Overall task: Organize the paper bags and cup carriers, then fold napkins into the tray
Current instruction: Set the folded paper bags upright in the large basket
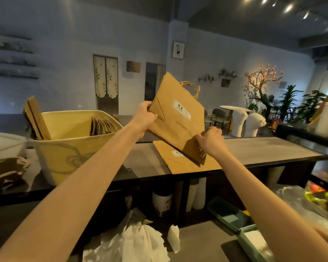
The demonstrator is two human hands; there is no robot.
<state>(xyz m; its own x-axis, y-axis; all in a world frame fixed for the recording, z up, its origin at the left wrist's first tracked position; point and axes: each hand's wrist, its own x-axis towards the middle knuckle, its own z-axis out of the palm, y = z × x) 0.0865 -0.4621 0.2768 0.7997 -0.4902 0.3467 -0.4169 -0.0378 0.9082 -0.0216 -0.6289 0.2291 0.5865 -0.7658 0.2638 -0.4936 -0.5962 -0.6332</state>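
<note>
left hand [144,118] + right hand [209,141] | fingers pinching flat kraft paper bag [176,121] (twisted-cord handles) | above counter [263,150]

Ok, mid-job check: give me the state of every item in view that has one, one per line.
Held paper bag: folded flat, lifted and tilted, gripped by both hands.
Left hand: grips the bag's upper left edge.
Right hand: pinches the bag's lower corner.
Second paper bag: lying flat on the counter.
Yellow bin: open, holding upright folded bags.
Green tray: open, something white lying inside.
Napkins: crumpled, unfolded.
</note>
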